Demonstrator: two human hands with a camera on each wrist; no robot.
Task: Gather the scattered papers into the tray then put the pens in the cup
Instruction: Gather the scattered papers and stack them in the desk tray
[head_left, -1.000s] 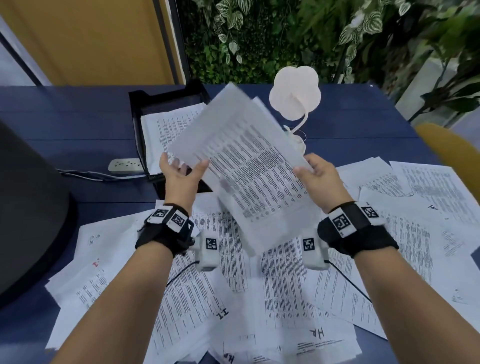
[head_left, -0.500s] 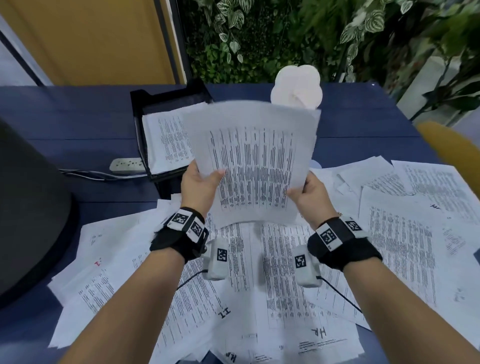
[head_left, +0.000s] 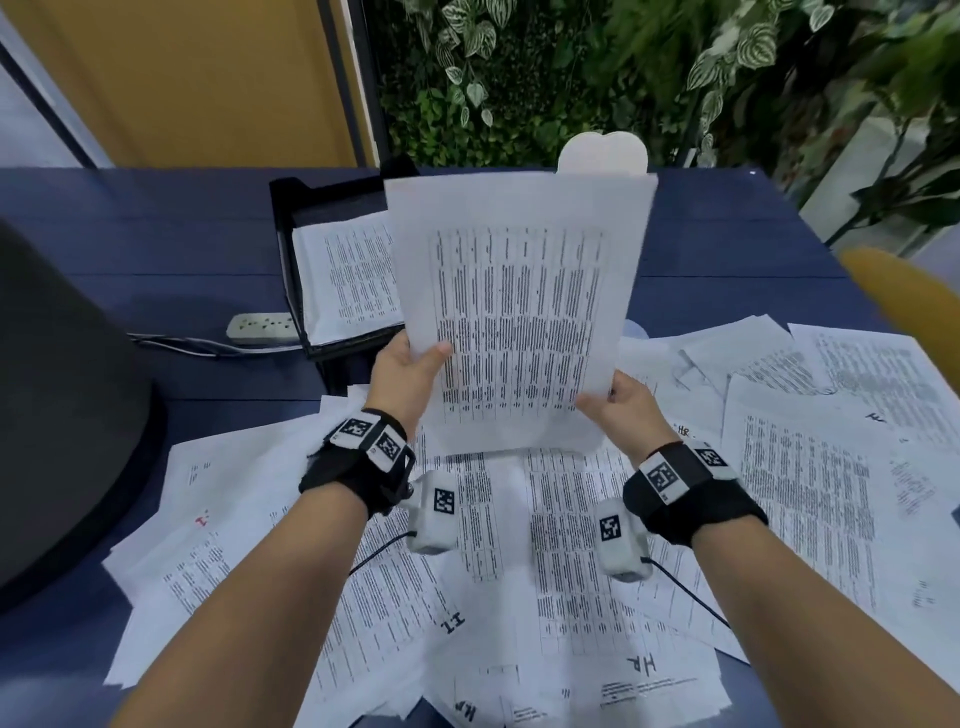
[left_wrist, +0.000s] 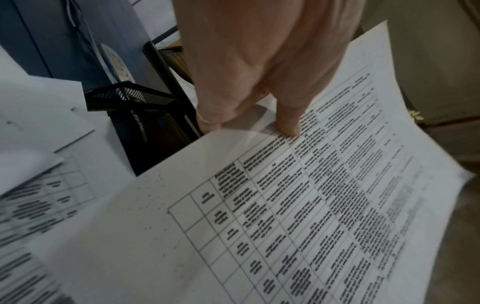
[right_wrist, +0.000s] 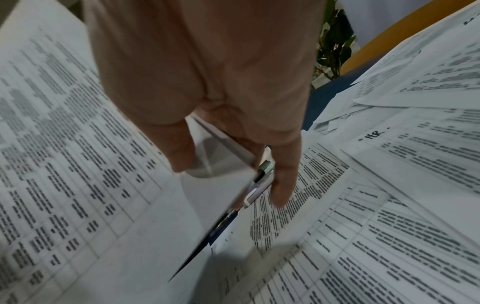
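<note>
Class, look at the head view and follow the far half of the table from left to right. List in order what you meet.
Dark rounded object → white power strip → black tray with papers in it → held sheets → yellow chair back.

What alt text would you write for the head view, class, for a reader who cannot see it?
Both hands, left hand and right hand, hold a white printed sheaf of papers upright above scattered white printed papers on a dark blue table. Behind stands a black mesh tray holding papers.
</note>
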